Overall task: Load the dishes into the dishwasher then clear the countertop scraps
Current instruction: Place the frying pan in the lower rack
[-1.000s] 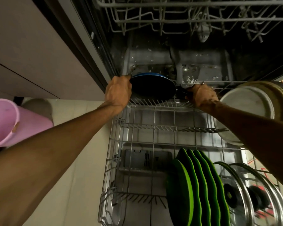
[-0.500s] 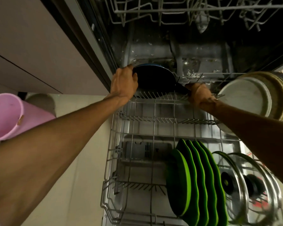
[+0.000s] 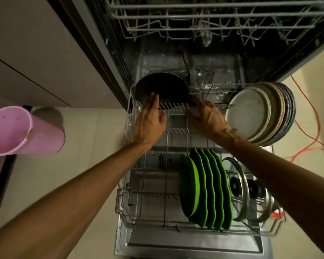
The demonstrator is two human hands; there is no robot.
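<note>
Head view: lower rack [image 3: 131,184] holds pan [image 3: 163,86], green plates [image 3: 206,187], lids [image 3: 239,186]; hands [image 3: 150,120] spread, empty.

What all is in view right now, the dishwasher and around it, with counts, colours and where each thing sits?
Frying pan: one, dark, standing at the lower rack's far left.
Green plates: about five, on edge, near right.
Glass lids: at least two, right of the green plates.
Round plates: a stack on edge, pale to dark, far right.
Lower rack: grey wire, pulled out.
Upper rack: grey wire, above.
Bucket: one, pink, floor left.
Cable: orange, floor right.
Left hand: open, fingertips at the pan.
Right hand: open, over the tines.
</note>
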